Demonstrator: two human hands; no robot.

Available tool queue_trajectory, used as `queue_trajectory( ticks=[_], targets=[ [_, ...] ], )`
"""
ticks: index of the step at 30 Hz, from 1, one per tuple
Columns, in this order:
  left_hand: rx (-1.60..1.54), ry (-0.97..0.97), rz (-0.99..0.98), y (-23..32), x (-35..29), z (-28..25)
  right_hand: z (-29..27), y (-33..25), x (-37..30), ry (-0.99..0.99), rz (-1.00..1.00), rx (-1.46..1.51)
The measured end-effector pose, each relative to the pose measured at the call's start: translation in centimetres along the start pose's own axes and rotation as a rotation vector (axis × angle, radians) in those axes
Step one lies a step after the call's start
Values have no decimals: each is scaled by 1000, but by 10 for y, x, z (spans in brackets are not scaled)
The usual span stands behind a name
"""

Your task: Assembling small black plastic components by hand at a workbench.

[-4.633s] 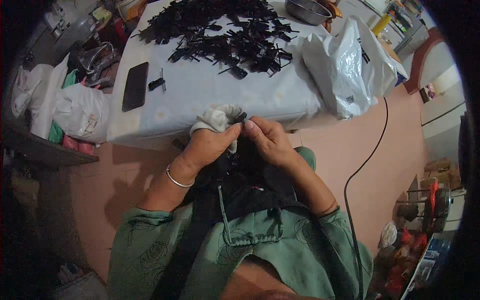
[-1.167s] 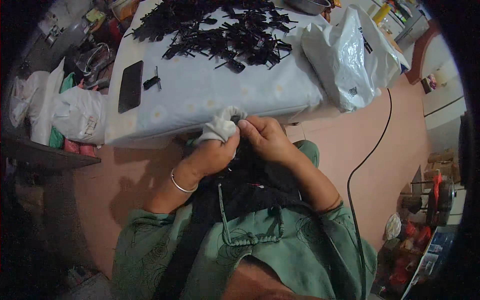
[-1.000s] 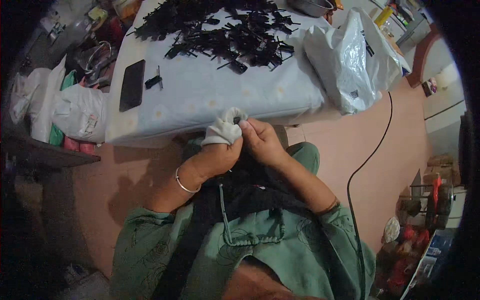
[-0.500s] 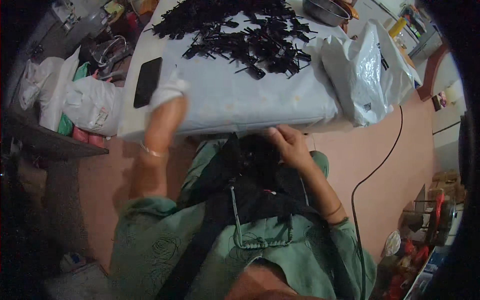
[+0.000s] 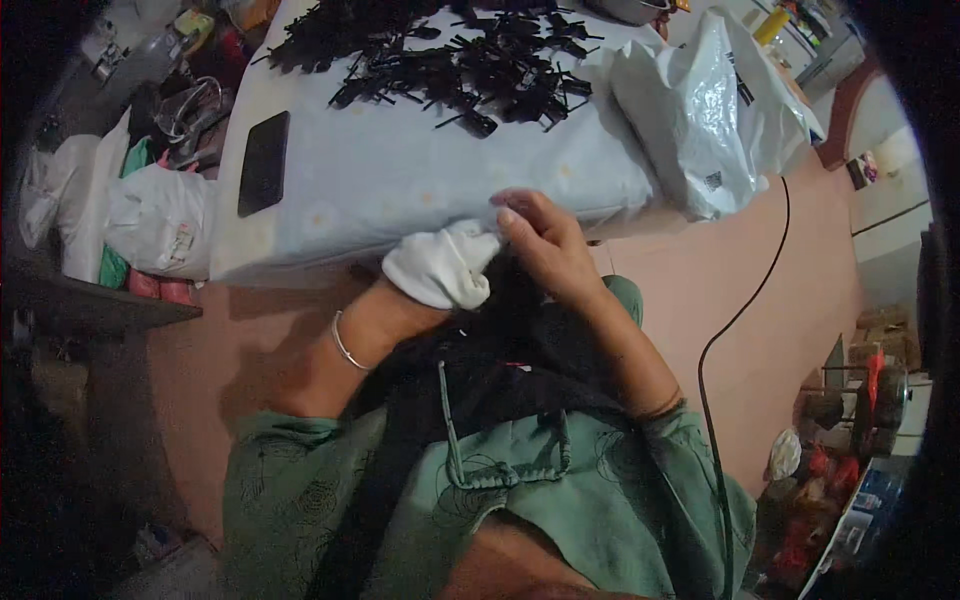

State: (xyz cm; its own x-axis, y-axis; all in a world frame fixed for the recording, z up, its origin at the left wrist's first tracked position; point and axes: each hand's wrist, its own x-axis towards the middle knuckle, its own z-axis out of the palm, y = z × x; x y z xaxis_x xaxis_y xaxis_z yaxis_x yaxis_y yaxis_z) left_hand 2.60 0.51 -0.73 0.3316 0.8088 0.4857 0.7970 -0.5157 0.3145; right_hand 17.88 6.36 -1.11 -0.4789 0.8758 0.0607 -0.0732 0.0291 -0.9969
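My left hand (image 5: 440, 265) is covered in a white glove or cloth and curls inward at the table's near edge. Its fingertips are turned away from view. Right beside it, my bare right hand (image 5: 545, 240) has its thumb and fingers drawn together, almost touching the white covering. Whatever may lie between the hands is too small or hidden to make out. Beyond them, a heap of small black plastic parts (image 5: 470, 75) with thin prongs spreads over the far part of the table (image 5: 370, 200). Dark material (image 5: 520, 300) lies below my hands on my lap.
A black phone (image 5: 264, 163) lies at the table's left. On the right corner stands a white plastic bag (image 5: 690, 120), with a metal bowl (image 5: 630, 8) behind it. White sacks (image 5: 160, 220) fill a left shelf. A black cable (image 5: 745, 320) runs down the right side.
My left hand has swung from beside the phone down and right to meet my right hand. My right hand has risen slightly to the left. The whole view has shifted a little.
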Motion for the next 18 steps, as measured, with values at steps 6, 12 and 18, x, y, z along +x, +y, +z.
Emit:
queue_trajectory(
  ticks=[6,12,18],
  targets=[
    [-484,115,-426,14,-6,-5,-7,-8,-13,37,-601,-586],
    [-697,-11,-370,5,-13,3,-3,-11,-15,-231,-930,-796],
    [-956,-188,-290,-3,-11,2,0,-19,-20,-340,-1038,-951]
  ],
)
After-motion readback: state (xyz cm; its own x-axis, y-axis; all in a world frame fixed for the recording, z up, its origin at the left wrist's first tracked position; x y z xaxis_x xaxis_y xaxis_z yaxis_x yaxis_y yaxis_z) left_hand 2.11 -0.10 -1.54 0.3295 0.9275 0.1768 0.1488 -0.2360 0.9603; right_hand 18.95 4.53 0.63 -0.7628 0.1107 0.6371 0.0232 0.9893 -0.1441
